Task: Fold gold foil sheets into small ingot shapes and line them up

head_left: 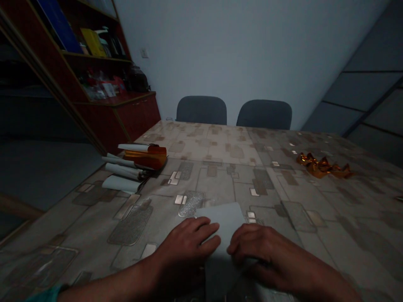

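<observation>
A grey sheet of paper (224, 218) lies on the patterned table (220, 176) close to the near edge. My left hand (189, 243) rests on its left part, fingers stretched flat and pressing down. Just to the right, my right hand (256, 245) lies on the paper with its fingers curled inward against the sheet. The two hands nearly touch over the middle of the paper. The lower part of the sheet is hidden under my hands and wrists.
Rolled white and orange foil sheets (135, 161) are piled at the left of the table. Crumpled golden foil pieces (323, 165) lie at the right. Two dark chairs (233, 111) stand behind the far edge. A red shelf unit (103, 84) fills the left wall.
</observation>
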`<state>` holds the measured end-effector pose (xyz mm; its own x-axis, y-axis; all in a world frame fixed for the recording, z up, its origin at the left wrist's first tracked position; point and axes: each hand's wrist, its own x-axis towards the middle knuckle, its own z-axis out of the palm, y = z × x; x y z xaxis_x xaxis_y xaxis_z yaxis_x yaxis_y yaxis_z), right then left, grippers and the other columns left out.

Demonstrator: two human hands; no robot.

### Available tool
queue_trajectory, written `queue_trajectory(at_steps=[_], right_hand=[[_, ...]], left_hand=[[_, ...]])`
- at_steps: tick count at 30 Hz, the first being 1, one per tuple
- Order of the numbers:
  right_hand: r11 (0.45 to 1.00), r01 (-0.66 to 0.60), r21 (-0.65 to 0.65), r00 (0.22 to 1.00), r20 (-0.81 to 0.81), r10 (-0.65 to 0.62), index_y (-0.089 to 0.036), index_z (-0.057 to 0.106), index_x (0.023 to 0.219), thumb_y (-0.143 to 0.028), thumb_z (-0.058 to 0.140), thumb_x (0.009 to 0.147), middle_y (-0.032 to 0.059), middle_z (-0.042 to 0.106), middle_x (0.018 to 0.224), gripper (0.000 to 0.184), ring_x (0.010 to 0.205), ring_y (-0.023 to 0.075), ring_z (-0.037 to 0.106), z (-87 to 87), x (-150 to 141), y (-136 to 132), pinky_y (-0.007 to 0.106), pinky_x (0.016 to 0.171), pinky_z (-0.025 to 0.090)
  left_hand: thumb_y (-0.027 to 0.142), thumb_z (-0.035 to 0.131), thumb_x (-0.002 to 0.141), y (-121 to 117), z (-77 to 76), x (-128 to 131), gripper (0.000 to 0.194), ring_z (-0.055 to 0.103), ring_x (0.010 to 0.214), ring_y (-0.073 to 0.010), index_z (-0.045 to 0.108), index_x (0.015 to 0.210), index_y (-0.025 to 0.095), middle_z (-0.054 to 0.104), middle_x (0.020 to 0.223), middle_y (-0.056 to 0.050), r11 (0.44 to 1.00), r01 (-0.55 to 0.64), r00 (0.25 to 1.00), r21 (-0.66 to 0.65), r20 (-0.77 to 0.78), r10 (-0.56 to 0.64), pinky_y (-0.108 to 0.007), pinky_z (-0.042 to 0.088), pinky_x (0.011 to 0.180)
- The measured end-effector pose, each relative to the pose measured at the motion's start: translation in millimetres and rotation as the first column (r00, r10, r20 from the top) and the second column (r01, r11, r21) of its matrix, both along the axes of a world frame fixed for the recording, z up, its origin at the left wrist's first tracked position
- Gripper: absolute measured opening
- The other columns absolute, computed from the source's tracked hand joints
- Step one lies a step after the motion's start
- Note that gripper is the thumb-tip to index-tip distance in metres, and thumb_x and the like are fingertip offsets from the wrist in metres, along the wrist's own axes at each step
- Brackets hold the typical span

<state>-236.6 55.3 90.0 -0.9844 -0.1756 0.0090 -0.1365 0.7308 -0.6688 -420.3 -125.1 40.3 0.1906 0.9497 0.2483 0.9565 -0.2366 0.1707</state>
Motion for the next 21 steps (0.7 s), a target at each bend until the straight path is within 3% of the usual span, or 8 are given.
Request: queue_trajectory(at_steps=[3,7,9,11,15,21], right_hand=[[0.994,0.011,-0.111,0.999,0.049,-0.005,-0.021,0.07,0.099,-0.003,0.056,0.085,0.0034,0.073,0.097,0.027,0.094,0.0178,0.066,-0.8,4,3,0.032,0.09,0.046],[0.978,0.095,-0.186,0.99,0.122,-0.073,-0.022,0.072,0.102,-0.003,0.061,0.083,0.0017,0.074,0.096,0.028,0.088,0.0157,0.067,-0.4,5,10,0.028,0.082,0.048],[0.97,0.139,-0.2,0.986,0.121,-0.116,-0.021,0.072,0.1,-0.007,0.065,0.084,0.0024,0.074,0.096,0.023,0.088,0.0166,0.067,-0.5,5,14,0.028,0.081,0.049],[0.965,0.145,-0.219,0.987,0.105,-0.124,-0.021,0.073,0.096,-0.013,0.064,0.088,0.003,0.074,0.093,0.014,0.087,0.0169,0.067,-1.6,5,17,0.029,0.08,0.049],[0.971,0.165,-0.172,0.986,0.065,-0.155,-0.021,0.073,0.092,-0.012,0.059,0.091,0.0028,0.074,0.086,0.017,0.083,0.0161,0.065,-3.7,4,17,0.029,0.08,0.048],[0.968,0.226,-0.106,0.972,0.093,-0.217,-0.022,0.071,0.101,-0.008,0.07,0.078,0.0019,0.071,0.093,0.027,0.084,0.0169,0.063,0.1,4,16,0.028,0.077,0.047]], left_hand=[[0.013,0.061,0.073,-8,-4.9,6,0.043,0.056,0.125,-0.0345,0.058,0.115,0.019,0.063,0.135,-0.01,1.0,-0.003,0.999,-0.027,0.041,0.004,-0.05,0.051,0.099],[0.004,0.054,0.084,-13,-16.6,4,0.025,0.06,0.123,-0.0271,0.061,0.099,0.022,0.068,0.129,-0.003,0.998,0.002,0.993,0.065,0.119,-0.01,-0.043,0.051,0.101],[0.01,0.057,0.088,-12,-17.7,1,0.015,0.062,0.12,-0.0248,0.062,0.095,0.023,0.071,0.123,-0.001,0.996,-0.011,0.978,0.087,0.206,-0.007,-0.041,0.052,0.098],[0.023,0.065,0.086,-11,-13.2,0,0.012,0.061,0.121,-0.0279,0.062,0.098,0.022,0.071,0.122,-0.004,0.996,-0.001,0.966,0.089,0.258,-0.022,-0.044,0.05,0.099],[0.027,0.069,0.081,-7,-0.7,5,0.029,0.063,0.113,-0.0289,0.061,0.109,0.021,0.069,0.124,-0.01,0.995,-0.02,0.969,0.094,0.248,-0.004,-0.05,0.048,0.098],[0.016,0.058,0.086,-3,-7.4,3,0.005,0.066,0.108,-0.0256,0.062,0.088,0.019,0.073,0.115,-0.008,0.986,-0.026,0.955,0.162,0.296,-0.024,-0.039,0.055,0.09]])
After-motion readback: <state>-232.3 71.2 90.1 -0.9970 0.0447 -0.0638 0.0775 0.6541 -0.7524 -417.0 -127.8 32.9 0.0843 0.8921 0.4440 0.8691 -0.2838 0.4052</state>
